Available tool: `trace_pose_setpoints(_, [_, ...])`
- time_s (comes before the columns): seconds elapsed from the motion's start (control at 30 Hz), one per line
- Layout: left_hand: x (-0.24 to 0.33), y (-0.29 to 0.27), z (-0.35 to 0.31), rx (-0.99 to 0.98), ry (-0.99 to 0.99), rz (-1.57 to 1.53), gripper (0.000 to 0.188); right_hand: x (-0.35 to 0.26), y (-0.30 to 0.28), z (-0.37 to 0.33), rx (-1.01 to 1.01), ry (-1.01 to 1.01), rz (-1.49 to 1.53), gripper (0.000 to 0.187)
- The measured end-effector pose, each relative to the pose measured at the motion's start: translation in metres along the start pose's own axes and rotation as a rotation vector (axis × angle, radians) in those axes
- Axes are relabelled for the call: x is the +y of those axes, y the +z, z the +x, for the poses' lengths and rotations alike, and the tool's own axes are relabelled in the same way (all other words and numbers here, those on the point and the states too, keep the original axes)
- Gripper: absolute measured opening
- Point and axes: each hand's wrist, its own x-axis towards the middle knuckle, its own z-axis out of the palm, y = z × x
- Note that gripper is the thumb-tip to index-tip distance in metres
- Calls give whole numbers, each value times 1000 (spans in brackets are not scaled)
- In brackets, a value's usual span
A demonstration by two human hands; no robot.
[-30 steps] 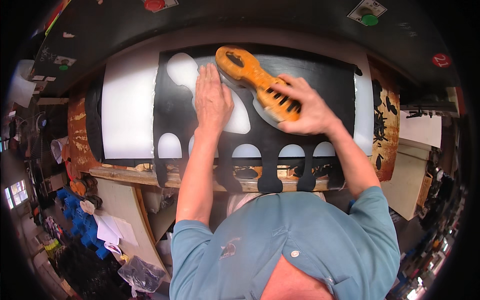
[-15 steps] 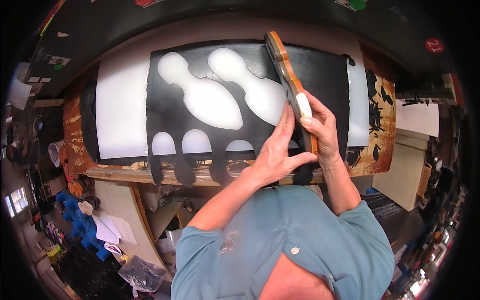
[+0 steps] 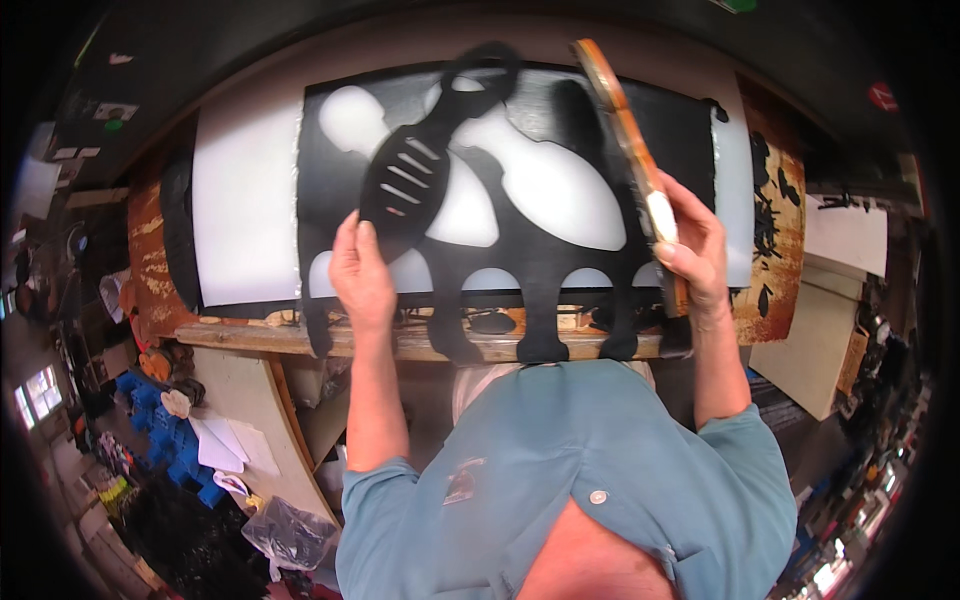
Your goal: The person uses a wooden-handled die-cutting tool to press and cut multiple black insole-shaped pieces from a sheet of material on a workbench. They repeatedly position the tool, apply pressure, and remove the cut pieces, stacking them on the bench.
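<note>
My left hand [image 3: 362, 285] pinches the lower end of a flat black cut-out piece [image 3: 412, 160], which has a row of slots in its wide body and a ring at the far end. The piece is raised over a black sheet [image 3: 680, 130] with large white-showing openings, partly covering them. Held on edge in my right hand [image 3: 700, 250] is a long, narrow cutting die [image 3: 625, 120] with an orange side and a wavy outline. My right thumb presses against a white patch on it. The die tilts over the right part of the sheet.
Under the sheet lies a white board [image 3: 245, 220]. Black strips of the sheet hang over the wooden front edge [image 3: 270, 340] of the bench. Black scraps [image 3: 765, 200] lie on the right. A dark machine beam [image 3: 260, 45] spans the back. Blue plastic parts [image 3: 165, 430] stand lower left.
My left hand has left the die and moved left, now lifting the slotted black piece. My right hand has moved the die a little to the right.
</note>
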Motion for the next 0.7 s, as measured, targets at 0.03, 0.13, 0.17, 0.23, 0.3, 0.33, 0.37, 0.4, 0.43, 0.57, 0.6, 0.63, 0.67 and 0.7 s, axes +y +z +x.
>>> trace_pose_setpoints(0.03, [-5,-16,9,26,70,31,30,1,-6,0,14,-45,-95,87])
trace_pose_setpoints(0.13, [-12,-54,33,73,96,-24,31,9,-16,-4,66,-173,-605,83])
trace_pose_setpoints(0.17, [-14,-64,43,134,84,13,32,14,-18,-5,73,-229,-817,80])
trace_pose_setpoints(0.23, [-19,-91,68,246,120,105,33,25,-18,-6,76,-338,-1156,77])
trace_pose_setpoints(0.3, [-22,-128,97,368,166,263,34,32,-20,-10,92,-335,-1187,82])
trace_pose_setpoints(0.33, [-24,-151,113,439,209,356,36,35,-22,-13,102,-291,-1206,92])
trace_pose_setpoints(0.37, [-26,-173,129,515,225,475,36,37,-23,-16,108,-271,-1228,96])
trace_pose_setpoints(0.4, [-29,-197,145,594,265,581,36,39,-25,-20,140,-255,-1241,100])
trace_pose_setpoints(0.43, [-32,-220,161,663,276,649,35,40,-26,-23,155,-213,-1242,102])
trace_pose_setpoints(0.57, [-40,-289,208,819,184,952,46,41,-31,-29,146,-166,-1236,108])
trace_pose_setpoints(0.6, [-38,-291,213,837,90,1040,50,41,-32,-29,136,-155,-1240,109])
trace_pose_setpoints(0.63, [-35,-285,212,817,84,988,59,40,-32,-27,120,-198,-1238,110])
trace_pose_setpoints(0.67, [-30,-270,208,789,182,935,57,40,-33,-24,106,-236,-1259,109])
trace_pose_setpoints(0.7, [-22,-247,200,687,239,841,57,40,-33,-22,102,-215,-1184,107])
